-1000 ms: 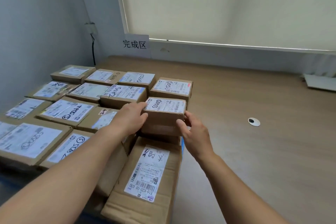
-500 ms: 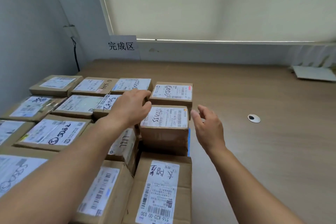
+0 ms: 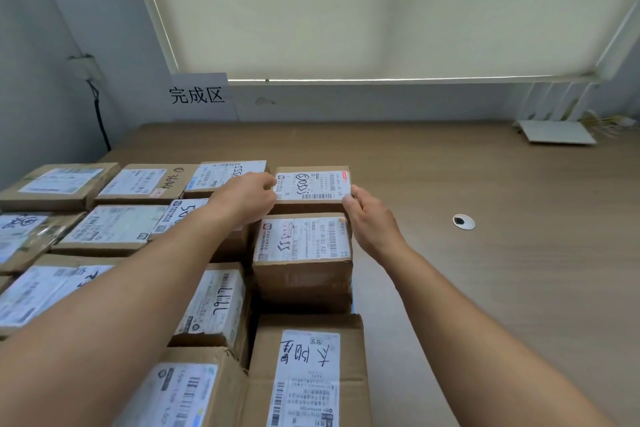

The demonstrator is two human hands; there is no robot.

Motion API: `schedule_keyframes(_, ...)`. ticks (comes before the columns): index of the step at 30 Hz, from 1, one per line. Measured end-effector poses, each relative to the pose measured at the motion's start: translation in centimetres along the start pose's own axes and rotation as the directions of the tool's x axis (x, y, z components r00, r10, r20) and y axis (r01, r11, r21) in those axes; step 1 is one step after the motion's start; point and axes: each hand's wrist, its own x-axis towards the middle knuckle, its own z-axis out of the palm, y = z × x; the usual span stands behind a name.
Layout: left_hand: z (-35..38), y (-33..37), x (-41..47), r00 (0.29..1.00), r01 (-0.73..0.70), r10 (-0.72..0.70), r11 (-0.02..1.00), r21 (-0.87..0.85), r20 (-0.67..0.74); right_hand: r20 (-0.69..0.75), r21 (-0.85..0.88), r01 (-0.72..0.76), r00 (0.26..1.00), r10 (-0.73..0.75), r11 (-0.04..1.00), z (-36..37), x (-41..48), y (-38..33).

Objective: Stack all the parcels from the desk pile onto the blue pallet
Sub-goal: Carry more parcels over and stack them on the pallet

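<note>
Several brown cardboard parcels with white labels lie packed in rows at the left. The far-right parcel (image 3: 311,185) is small and bears a handwritten label. My left hand (image 3: 246,198) presses against its left side with curled fingers. My right hand (image 3: 369,218) clasps its right side, thumb on the top corner. Just in front stands the taller parcel (image 3: 302,253) that sits by itself. A thin sliver of the blue pallet (image 3: 352,288) shows beside that parcel; the boxes hide the rest.
A wooden desk surface (image 3: 502,288) spreads to the right, with a round cable grommet (image 3: 463,221). A white router (image 3: 556,131) lies at the back right. A paper sign (image 3: 199,95) leans on the wall under the roller blind. A black cable (image 3: 100,118) hangs at the left wall.
Both hands left the taller front parcel where it stands and reached farther back. They now close on the sides of the small far-right parcel.
</note>
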Motion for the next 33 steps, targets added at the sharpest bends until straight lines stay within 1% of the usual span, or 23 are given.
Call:
schedule_keyframes(4,-0.2,0.1,-0.6,1.0,-0.023,0.023,0.999,0.027,-0.021,0.011,-0.022,0.006,1.0,-0.006,1.0,0.2,-0.4,-0.1)
schedule_keyframes(11,0.3,0.3,-2.1,0.999,-0.041,0.046,0.975,0.22,-0.019,0.056,-0.068,0.023,0.998,-0.019,0.997,-0.1,-1.4,-0.3)
schedule_keyframes(14,0.1,0.4,-2.3,0.999,-0.038,0.044,0.974,0.224,-0.022,0.051,-0.063,0.026,0.998,-0.023,0.998,-0.4,-1.6,-0.5)
schedule_keyframes(20,0.6,0.3,-2.9,0.997,-0.079,0.077,0.959,0.271,0.017,0.082,-0.164,-0.014,0.996,0.027,0.986,-0.3,-1.8,-0.9)
schedule_keyframes(22,0.6,0.3,-3.1,0.996,-0.085,0.088,0.949,0.305,0.004,0.071,-0.213,0.012,0.997,0.003,0.977,-0.6,-2.1,-1.0)
schedule_keyframes(24,0.6,0.6,-3.4,0.994,-0.086,0.103,0.936,0.341,-0.03,0.019,-0.3,0.039,0.999,-0.035,0.953,-1.1,-2.8,-1.1)
schedule_keyframes(26,0.5,1.3,-3.9,0.987,-0.099,0.136,0.935,0.341,-0.086,-0.052,-0.404,0.063,0.994,-0.091,0.912,-1.6,-3.6,-1.2)
schedule_keyframes(29,0.9,3.3,-5.1,0.952,-0.187,0.249,0.934,0.304,-0.18,-0.123,-0.527,0.091,0.976,-0.182,0.845,-2.6,-4.9,-1.2)
schedule_keyframes(33,2.7,6.3,-6.9,0.895,-0.331,0.4,0.893,0.306,-0.198,-0.161,-0.612,0.079,0.962,-0.222,0.787,-4.5,-6.6,-0.2)
